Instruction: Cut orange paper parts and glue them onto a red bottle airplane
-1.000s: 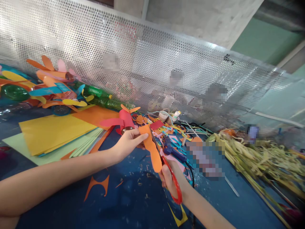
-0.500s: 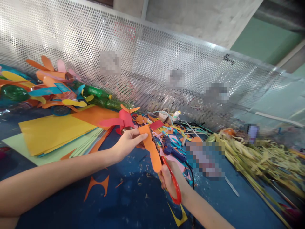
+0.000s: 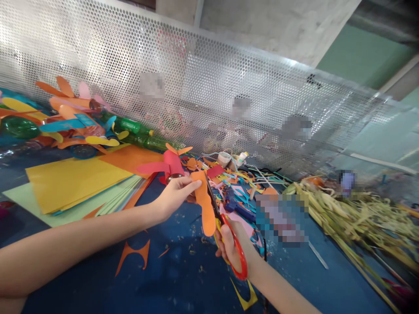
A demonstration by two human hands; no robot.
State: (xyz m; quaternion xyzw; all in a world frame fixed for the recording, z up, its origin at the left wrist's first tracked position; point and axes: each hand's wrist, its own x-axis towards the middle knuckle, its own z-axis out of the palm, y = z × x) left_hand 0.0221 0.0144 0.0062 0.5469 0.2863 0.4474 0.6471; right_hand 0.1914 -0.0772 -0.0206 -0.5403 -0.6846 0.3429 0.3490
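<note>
Between the thumb and fingers of my left hand [image 3: 176,192] is the upper end of an orange paper cutout [image 3: 207,211] with a wavy, rounded outline. My right hand [image 3: 234,244] grips red-handled scissors [image 3: 241,257], whose dark blades lie along the right edge of the paper and point away from me. Just beyond my left hand stands a red paper airplane [image 3: 173,162] with an orange propeller-like piece on top. How far apart the blades are is hard to make out.
Colored paper sheets [image 3: 78,179] are stacked on the left, below paper-and-bottle airplanes [image 3: 81,117]. Paper scraps and a blue glue gun [image 3: 238,207] with a black cable lie beyond my right hand. Dry plant strips [image 3: 353,222] cover the right side. A perforated metal screen [image 3: 209,78] borders the back.
The orange cutout's lower end has swung slightly left, and more of the scissor blades shows beside it. Both hands keep their holds with little movement.
</note>
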